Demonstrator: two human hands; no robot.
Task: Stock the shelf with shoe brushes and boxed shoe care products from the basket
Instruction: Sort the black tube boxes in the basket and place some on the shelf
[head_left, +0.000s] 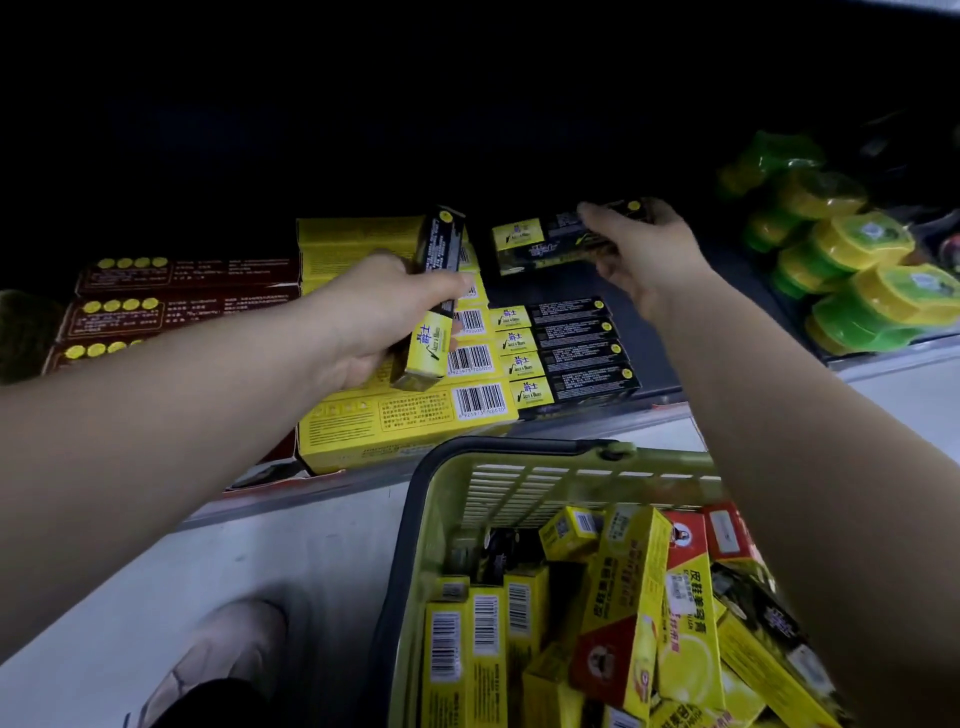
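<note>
Black-and-yellow boxes (569, 356), green basket (519, 483), maroon boxes (182, 306), barcoded yellow boxes (410, 415)

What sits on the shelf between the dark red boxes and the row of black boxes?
Large yellow boxes with barcodes, shown in the head view. The left hand, holding a box, partly covers them.

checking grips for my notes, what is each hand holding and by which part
The left hand grips a black and yellow box round its middle. The right hand holds a second box by its black right end.
</note>
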